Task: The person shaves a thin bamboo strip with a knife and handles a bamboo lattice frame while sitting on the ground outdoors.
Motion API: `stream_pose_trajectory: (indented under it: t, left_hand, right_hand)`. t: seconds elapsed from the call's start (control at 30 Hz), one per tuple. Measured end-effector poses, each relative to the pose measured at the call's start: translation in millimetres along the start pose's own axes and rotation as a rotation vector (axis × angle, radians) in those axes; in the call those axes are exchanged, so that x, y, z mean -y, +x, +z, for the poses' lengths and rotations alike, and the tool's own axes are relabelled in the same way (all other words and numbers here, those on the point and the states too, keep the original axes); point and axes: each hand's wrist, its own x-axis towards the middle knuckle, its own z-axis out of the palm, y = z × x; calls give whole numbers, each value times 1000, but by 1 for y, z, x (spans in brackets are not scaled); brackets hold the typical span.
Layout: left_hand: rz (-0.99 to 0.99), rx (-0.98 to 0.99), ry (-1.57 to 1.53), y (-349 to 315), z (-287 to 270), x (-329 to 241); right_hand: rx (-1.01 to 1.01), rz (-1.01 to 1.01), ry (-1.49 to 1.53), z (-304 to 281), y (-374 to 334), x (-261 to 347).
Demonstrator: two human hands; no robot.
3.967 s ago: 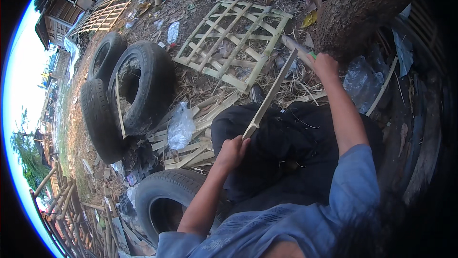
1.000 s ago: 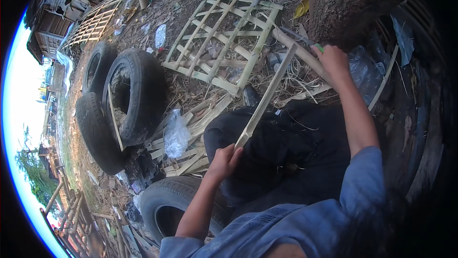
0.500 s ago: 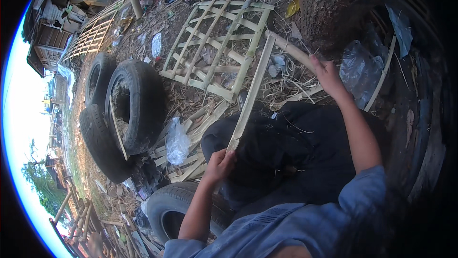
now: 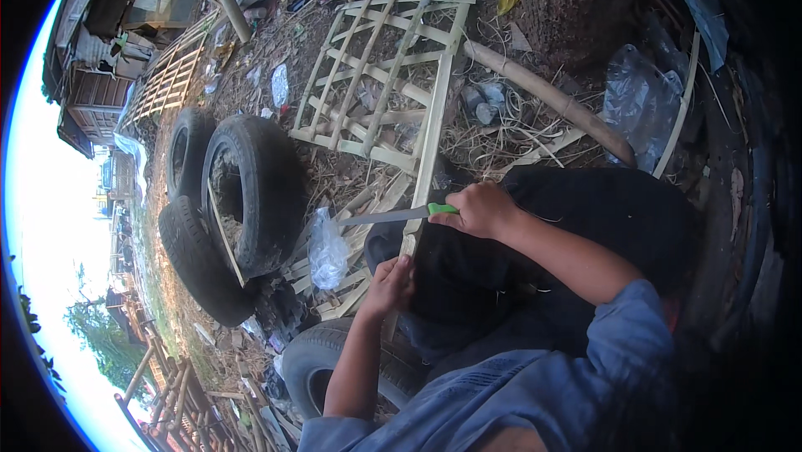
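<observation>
My left hand (image 4: 389,285) is closed round the near end of a long split bamboo strip (image 4: 431,144), thumb on top. The strip slants away from me over my dark-clothed knee, and its far end overlaps the right side of a woven bamboo lattice panel (image 4: 368,73) on the ground. My right hand (image 4: 481,211) grips the green handle of a knife (image 4: 387,217). Its long blade points left and crosses the strip a little beyond my left hand. Whether the edge touches the strip I cannot tell.
A round bamboo pole (image 4: 551,94) lies right of the panel, towards a tree trunk (image 4: 564,13). Several old tyres (image 4: 263,193) stand at the left, another tyre (image 4: 311,360) beside my left forearm. Split bamboo pieces and a clear plastic bag (image 4: 327,256) lie by my knee.
My right hand has left the round bamboo pole, which now rests on the ground, and has come in to the strip with the knife. My left hand keeps its hold.
</observation>
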Motion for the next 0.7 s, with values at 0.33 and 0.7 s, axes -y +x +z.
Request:
stream_pose_trajectory:
  t: [0.33,0.7]
  left_hand:
    - [-27,-17,11,1,-4,6]
    - [-15,-12,25,-5,-1,4]
  right_hand:
    - [-51,-124,-128,35,5,-52]
    - [-205,543,-207,-42,63,-90]
